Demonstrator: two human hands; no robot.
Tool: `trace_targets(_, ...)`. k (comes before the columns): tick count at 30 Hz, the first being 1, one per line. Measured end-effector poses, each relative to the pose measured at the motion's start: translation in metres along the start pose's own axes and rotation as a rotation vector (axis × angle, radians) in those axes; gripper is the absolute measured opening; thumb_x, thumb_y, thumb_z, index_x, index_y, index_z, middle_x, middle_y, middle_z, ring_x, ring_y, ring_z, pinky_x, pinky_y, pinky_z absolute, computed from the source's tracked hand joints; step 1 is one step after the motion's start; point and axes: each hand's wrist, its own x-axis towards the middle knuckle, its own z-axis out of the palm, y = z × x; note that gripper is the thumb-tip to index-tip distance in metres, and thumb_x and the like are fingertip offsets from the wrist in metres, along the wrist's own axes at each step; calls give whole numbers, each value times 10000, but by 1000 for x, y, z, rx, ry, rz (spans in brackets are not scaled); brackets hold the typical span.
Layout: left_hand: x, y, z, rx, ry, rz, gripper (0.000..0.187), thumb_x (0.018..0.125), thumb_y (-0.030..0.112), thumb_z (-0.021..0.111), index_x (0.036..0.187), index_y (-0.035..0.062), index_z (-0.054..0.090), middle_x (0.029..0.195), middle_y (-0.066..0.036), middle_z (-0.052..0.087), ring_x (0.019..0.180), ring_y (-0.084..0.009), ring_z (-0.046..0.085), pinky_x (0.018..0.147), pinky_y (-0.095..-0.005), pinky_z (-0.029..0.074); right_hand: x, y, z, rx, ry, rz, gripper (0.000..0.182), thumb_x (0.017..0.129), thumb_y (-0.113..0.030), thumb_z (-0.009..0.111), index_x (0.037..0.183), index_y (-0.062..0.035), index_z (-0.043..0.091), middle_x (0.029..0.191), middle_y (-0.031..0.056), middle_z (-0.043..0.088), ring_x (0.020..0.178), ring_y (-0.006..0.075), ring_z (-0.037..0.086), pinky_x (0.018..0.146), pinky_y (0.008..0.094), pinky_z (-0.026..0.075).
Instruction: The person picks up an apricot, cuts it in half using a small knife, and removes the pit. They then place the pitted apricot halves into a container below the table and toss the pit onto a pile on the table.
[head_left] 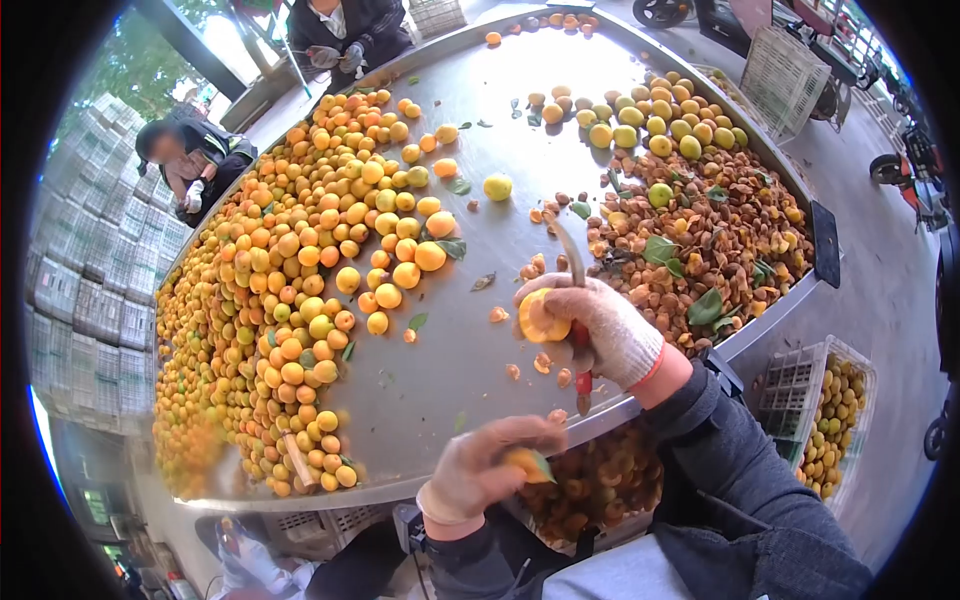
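Note:
My right hand (605,325), in a white knit glove, is closed over the metal table. It holds a cut apricot half (543,316), its hollow side showing, together with a hand tool that has a curved metal end (568,245) and a red part (584,382) below the fingers. Lower down, by the table's near edge, my left hand (490,465) is gloved too and slightly blurred. An apricot piece (527,464), yellow-orange with a greenish edge, sits in its fingers. Small pits and scraps (543,363) lie on the metal beside my right hand.
Whole apricots (300,260) cover the table's left side. Pits and scraps (700,240) heap on the right, with greener apricots (665,110) behind. Below the near edge is a container of fruit pieces (600,480); a white crate (835,420) stands right. Two people work across the table.

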Motion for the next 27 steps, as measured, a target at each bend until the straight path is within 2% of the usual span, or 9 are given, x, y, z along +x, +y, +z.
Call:
trace_targets(2, 9, -2, 16, 246, 241, -167, 541, 834, 25, 573, 1353, -5, 423, 1325, -167, 521, 1137, -250, 565, 948, -382, 474, 0, 6, 5, -13, 15, 50, 307, 873, -235, 549, 1079, -32, 654, 824, 34, 638, 534, 75, 524, 426, 185, 385)
trace_targets(3, 9, -16, 7, -484, 458, -153, 513, 885, 116, 583, 1359, 1, 424, 1395, -126, 464, 1188, -241, 520, 973, -395, 459, 0, 8, 9, -114, -23, 48, 307, 871, -236, 561, 1084, -37, 658, 829, 35, 639, 548, 76, 538, 434, 186, 402)
trace_targets(6, 32, -10, 8, -413, 507, -114, 499, 936, 217, 563, 1369, 15, 415, 1392, -125, 456, 1175, -239, 527, 974, -426, 456, -9, 3, 26, -396, -143, 96, 300, 869, -232, 603, 1101, -54, 668, 887, 57, 663, 690, 125, 630, 619, 245, 525)
trace_targets(9, 33, -39, -3, 40, 466, -85, 527, 954, 450, 499, 1320, 71, 489, 1275, -72, 537, 1197, -198, 505, 971, -383, 437, 12, 53, 18, -713, -228, -425, 282, 904, -216, 601, 1074, 3, 652, 964, 96, 658, 907, 172, 635, 781, 294, 510)
trace_targets(12, 34, -35, 8, -430, 705, -181, 473, 970, 395, 493, 1304, 60, 495, 1195, -93, 573, 1098, -205, 565, 892, -371, 501, 11, 47, 25, -467, -1, -422, 205, 906, -117, 582, 1065, -16, 666, 856, 38, 609, 770, 100, 598, 653, 235, 493)
trace_targets(13, 34, -32, 10, -431, 705, -180, 473, 970, 395, 493, 1304, 60, 495, 1195, -93, 573, 1098, -205, 565, 892, -371, 501, 3, 29, 28, -301, 95, -219, 203, 914, -104, 569, 1076, -19, 656, 736, 28, 592, 625, 71, 563, 556, 210, 451)
trace_targets(14, 34, -30, 12, -451, 744, -205, 487, 973, 392, 495, 1304, 35, 480, 1143, -129, 586, 1014, -236, 599, 849, -396, 526, 5, 27, 26, -136, 168, -254, 192, 914, -86, 558, 1073, -20, 643, 633, -4, 540, 490, 41, 472, 444, 195, 361)
trace_targets(17, 30, -37, 10, -459, 746, -245, 518, 974, 397, 500, 1307, 2, 460, 1090, -178, 596, 861, -256, 637, 761, -412, 561, 5, 15, 16, 301, 239, -297, 160, 873, -51, 567, 1005, -14, 651, 584, -7, 527, 386, 82, 433, 363, 233, 314)
trace_targets(27, 48, -33, 35, -335, 731, -384, 549, 980, 451, 474, 1258, -22, 504, 895, -154, 656, 566, -181, 609, 475, -238, 446, -8, 14, 18, 305, 232, -442, 172, 864, 12, 548, 988, -8, 666, 682, 19, 593, 492, 68, 500, 434, 216, 376)
